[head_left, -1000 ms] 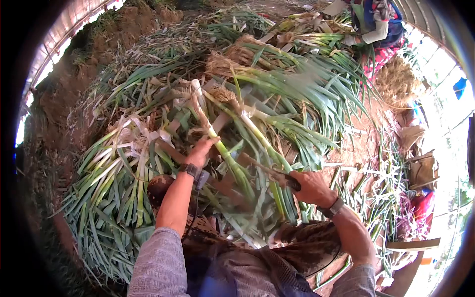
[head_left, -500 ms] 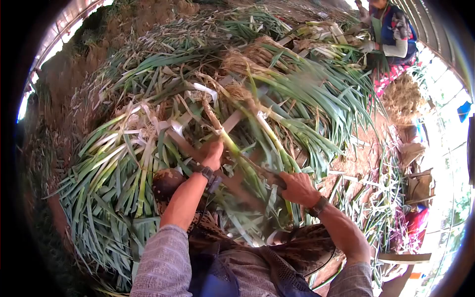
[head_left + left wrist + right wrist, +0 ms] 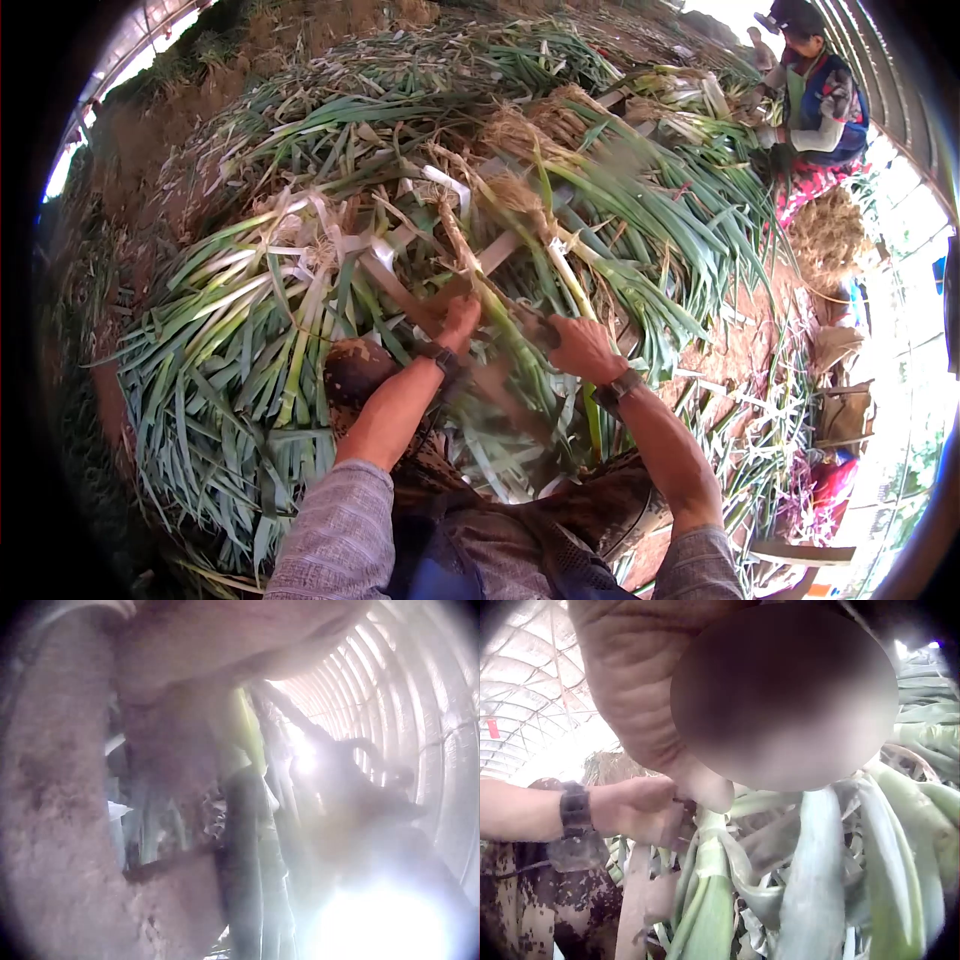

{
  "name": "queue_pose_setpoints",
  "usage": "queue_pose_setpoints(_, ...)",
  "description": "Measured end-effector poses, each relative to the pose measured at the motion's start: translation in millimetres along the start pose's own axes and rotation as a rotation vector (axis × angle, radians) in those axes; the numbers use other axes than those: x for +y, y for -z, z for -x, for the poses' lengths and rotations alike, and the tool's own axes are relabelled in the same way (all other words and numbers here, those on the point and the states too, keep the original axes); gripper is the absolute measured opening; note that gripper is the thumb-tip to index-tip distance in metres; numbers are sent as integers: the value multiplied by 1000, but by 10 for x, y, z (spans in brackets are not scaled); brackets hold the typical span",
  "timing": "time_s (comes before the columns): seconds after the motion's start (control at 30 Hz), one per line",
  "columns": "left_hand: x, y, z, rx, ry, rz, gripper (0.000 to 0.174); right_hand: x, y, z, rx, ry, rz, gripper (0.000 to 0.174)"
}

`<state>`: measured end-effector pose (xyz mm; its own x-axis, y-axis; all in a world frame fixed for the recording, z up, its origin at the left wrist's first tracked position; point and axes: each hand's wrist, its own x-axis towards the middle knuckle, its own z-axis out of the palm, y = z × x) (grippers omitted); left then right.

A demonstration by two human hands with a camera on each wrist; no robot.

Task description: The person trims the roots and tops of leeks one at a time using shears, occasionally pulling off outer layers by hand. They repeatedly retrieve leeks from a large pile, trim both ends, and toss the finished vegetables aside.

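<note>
My left hand (image 3: 460,318) grips a leek (image 3: 527,352) just below its earth-brown, rooty end, with the green leaves trailing down toward my legs. In my right hand (image 3: 585,350) is a knife-like tool (image 3: 543,328) with a dark handle, its narrow blade lying against the stalk beside my left hand. The right wrist view shows the leek's pale green shaft (image 3: 714,862) right under my right hand (image 3: 652,697), and my left hand (image 3: 641,814) close by. A blurred oval covers part of that view. Glare washes out much of the left wrist view.
Cleaned leeks (image 3: 235,290) lie heaped at my left. Ahead and right is a pile of untrimmed leeks (image 3: 640,200) with brown roots. Leaf scraps (image 3: 740,440) litter the ground at right. Another person (image 3: 820,110) works at the far right. My patterned trouser leg (image 3: 350,385) is close below.
My right hand has come in toward my left hand, bringing the tool up along the stalk. The left hand keeps its grip on the leek. The head view has tilted up slightly.
</note>
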<state>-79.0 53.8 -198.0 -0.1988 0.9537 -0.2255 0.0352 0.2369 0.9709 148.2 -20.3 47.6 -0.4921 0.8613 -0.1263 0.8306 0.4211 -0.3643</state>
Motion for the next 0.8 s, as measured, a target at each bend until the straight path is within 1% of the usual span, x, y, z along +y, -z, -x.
queue_pose_setpoints(0.03, 268, 47, 209, -45, 75, 123, 35, -48, 11, -65, 7, -21, -28, 25)
queue_pose_setpoints(0.07, 330, 58, 266, -89, 148, 246, 36, -74, 17, -122, 15, -42, -56, 26)
queue_pose_setpoints(0.1, 384, 43, 262, -78, 201, 262, 34, -82, 15, -172, 28, -25, -83, 30)
queue_pose_setpoints(0.13, 445, 37, 286, -71, 200, 262, 34, -95, 19, -223, 27, -18, -84, 30)
queue_pose_setpoints(0.2, 456, 17, 312, 12, 154, 164, 29, -117, 24, -325, -10, -57, -67, 31)
queue_pose_setpoints(0.23, 458, 2, 339, 17, 153, 161, 29, -120, 30, -365, -10, -53, -70, 31)
queue_pose_setpoints(0.3, 429, -39, 353, 169, -305, 79, 26, -71, 12, -435, -34, -85, -14, 33)
queue_pose_setpoints(0.33, 430, -46, 327, 169, -308, 75, 26, -42, -11, -456, -31, -84, -17, 33)
queue_pose_setpoints(0.4, 794, -16, 522, 124, 188, 81, 28, 42, -81, -456, 16, -19, -64, 35)
queue_pose_setpoints(0.43, 934, -7, 631, 120, 190, 85, 28, 24, -28, -405, 15, -23, -60, 35)
queue_pose_setpoints(0.5, 1111, 10, 774, -18, 298, 371, 27, -82, 153, -261, -69, -101, -149, 38)
queue_pose_setpoints(0.53, 938, -33, 683, -25, 300, 372, 27, -65, 178, -199, -68, -108, -147, 38)
queue_pose_setpoints(0.57, 571, -110, 484, 51, 125, 325, 26, -19, 209, -123, -50, -106, -147, 38)
queue_pose_setpoints(0.6, 337, -156, 365, 127, -49, 276, 26, 38, 238, -50, -31, -104, -148, 38)
queue_pose_setpoints(0.63, 300, -166, 316, 119, -50, 276, 26, 133, 245, -4, -63, -50, -125, 36)
queue_pose_setpoints(0.7, 364, -171, 252, 109, 254, 444, 27, 340, 152, 98, -73, -81, -98, 35)
queue_pose_setpoints(0.73, 405, -153, 287, 102, 252, 444, 27, 434, 96, 172, -88, -105, -73, 34)
queue_pose_setpoints(0.77, 570, -112, 396, 3, 215, 529, 35, 460, 99, 262, -58, -69, -92, 33)
queue_pose_setpoints(0.8, 598, -94, 424, -99, 180, 613, 43, 471, 113, 338, -52, -77, -90, 33)
